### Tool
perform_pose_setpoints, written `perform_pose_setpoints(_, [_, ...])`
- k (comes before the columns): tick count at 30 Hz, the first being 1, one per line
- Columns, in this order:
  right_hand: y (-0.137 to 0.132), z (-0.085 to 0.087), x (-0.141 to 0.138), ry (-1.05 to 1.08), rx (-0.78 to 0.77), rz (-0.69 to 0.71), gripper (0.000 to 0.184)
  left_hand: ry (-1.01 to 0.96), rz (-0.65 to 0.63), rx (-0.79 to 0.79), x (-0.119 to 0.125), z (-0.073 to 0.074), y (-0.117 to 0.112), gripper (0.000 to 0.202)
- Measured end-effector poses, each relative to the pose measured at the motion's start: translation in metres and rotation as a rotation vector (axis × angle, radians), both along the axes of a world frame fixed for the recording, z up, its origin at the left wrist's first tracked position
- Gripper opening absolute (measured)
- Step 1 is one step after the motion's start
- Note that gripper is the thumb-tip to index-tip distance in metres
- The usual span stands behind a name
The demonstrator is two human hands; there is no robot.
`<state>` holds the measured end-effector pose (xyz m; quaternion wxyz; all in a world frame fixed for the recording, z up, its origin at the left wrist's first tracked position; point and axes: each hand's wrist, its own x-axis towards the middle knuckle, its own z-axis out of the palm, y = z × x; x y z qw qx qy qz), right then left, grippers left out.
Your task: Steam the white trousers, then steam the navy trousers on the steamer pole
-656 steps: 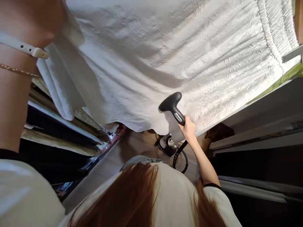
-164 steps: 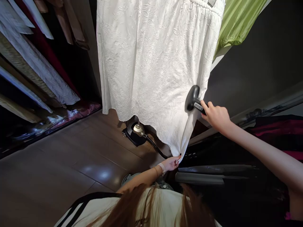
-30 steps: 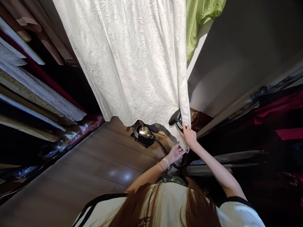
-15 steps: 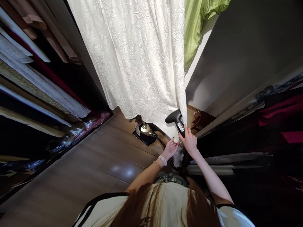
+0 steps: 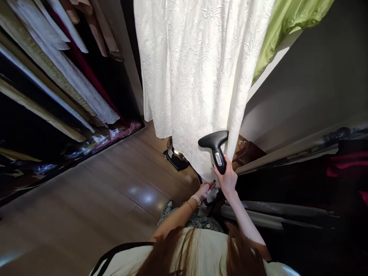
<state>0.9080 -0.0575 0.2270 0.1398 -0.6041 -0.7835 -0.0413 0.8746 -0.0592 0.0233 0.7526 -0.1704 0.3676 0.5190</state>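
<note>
A white, embroidered garment (image 5: 198, 84) hangs in front of me, its cloth falling in folds. My right hand (image 5: 227, 179) is closed round the handle of a black garment steamer (image 5: 214, 142), whose wide head lies against the lower part of the cloth. Just below and to the left, my left hand (image 5: 205, 190) pinches the garment's bottom hem and draws it toward me. The steamer's base (image 5: 176, 158), black and metallic, stands on the floor, partly hidden behind the cloth. A dark hose (image 5: 209, 202) shows in part beneath my hands.
Clothes (image 5: 66, 73) hang in a dark rack on the left. A green garment (image 5: 283, 38) hangs behind the white one at the right, beside a grey wall (image 5: 313, 73). More garments (image 5: 273, 211) are at the right. Wooden floor (image 5: 115, 199) lies below.
My left hand has pulled the hem lower and toward me, stretching the cloth. The steamer head now shows more fully across it. The view has turned, shifting the garment's top to the right.
</note>
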Motion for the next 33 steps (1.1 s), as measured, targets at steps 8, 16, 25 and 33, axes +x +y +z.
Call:
perform_pose_setpoints(8, [0.02,0.07,-0.058,0.067,0.194,0.035,0.059,-0.073,0.091,-0.014,0.006,-0.008,-0.003,0.026])
perform_pose_setpoints(16, [0.027,0.056,-0.053,0.099,0.135,-0.061,0.052,-0.128,0.127,-0.02,0.001,-0.013,-0.01,0.025])
perform_pose_setpoints(25, [0.002,-0.016,-0.005,-0.165,-0.009,-0.003,0.038,-0.143,0.159,-0.005,-0.005,-0.01,-0.013,0.023])
perform_pose_setpoints(33, [0.024,0.019,0.006,-0.471,0.044,0.143,0.043,-0.132,0.149,0.043,-0.014,-0.014,-0.017,0.018])
